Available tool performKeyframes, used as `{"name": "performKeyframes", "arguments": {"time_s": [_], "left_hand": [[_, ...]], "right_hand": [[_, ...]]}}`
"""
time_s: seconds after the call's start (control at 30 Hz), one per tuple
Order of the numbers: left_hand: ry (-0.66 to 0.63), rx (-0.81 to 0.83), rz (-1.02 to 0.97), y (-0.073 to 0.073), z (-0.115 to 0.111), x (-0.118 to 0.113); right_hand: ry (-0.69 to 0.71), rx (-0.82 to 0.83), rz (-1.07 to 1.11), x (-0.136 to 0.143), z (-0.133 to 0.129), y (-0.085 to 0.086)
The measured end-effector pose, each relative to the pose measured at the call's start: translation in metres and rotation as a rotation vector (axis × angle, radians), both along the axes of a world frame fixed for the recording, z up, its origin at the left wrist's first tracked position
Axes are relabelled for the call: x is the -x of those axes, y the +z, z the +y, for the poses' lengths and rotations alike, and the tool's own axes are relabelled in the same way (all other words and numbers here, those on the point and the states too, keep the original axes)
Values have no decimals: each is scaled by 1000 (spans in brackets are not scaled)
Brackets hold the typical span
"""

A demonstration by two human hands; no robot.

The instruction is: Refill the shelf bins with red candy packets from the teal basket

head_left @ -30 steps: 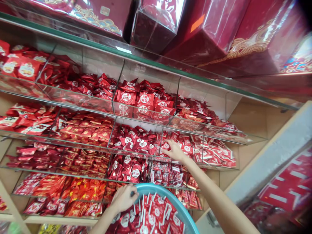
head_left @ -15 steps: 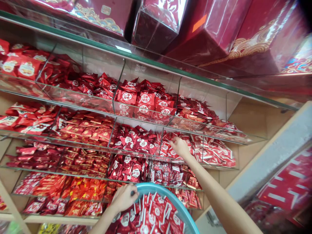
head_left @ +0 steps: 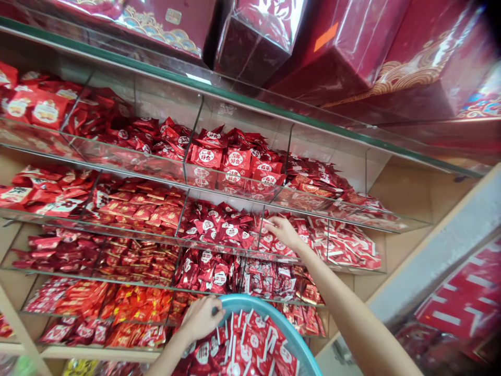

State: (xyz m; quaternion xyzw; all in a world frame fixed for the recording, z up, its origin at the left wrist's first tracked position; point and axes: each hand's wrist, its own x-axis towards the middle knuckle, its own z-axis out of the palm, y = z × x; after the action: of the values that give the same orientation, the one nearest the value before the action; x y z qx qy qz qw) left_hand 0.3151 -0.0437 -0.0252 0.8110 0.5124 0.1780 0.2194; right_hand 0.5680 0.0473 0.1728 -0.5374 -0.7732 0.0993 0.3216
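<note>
My left hand (head_left: 203, 317) is closed around the rim of a light blue plastic basin (head_left: 303, 342) at the bottom middle. Inside the basin lie many small red packets (head_left: 250, 342) with white round labels, some of them darker red. My right hand (head_left: 284, 231) reaches into a glass-fronted shelf compartment, over red packets (head_left: 268, 241) with white prints. Its fingers stretch out to the left among the packets, and their tips are partly hard to make out. I see no packet clearly gripped there.
Tiered glass shelves with dividers (head_left: 183, 209) hold red packets (head_left: 233, 163) in several compartments. Large dark red gift boxes (head_left: 332, 52) stand on the top glass shelf (head_left: 235, 86). A wooden side panel (head_left: 407, 243) slants along the right. Red packaging (head_left: 450, 297) hangs beyond it.
My right hand has moved slightly left within the compartment, and its fingers reach out further. My left hand stays on the basin rim. The view has shifted slightly.
</note>
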Motion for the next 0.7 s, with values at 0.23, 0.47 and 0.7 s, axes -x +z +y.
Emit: {"name": "performKeyframes", "arguments": {"time_s": [0.23, 0.47, 0.7], "left_hand": [[-12, -31, -19, -5, 2, 1], [-11, -18, -6, -6, 3, 0], [-9, -20, -15, -7, 3, 1]], "right_hand": [[-250, 105, -96, -17, 0, 8], [-630, 14, -436, 17, -17, -1], [-721, 85, -604, 43, -21, 0]]}}
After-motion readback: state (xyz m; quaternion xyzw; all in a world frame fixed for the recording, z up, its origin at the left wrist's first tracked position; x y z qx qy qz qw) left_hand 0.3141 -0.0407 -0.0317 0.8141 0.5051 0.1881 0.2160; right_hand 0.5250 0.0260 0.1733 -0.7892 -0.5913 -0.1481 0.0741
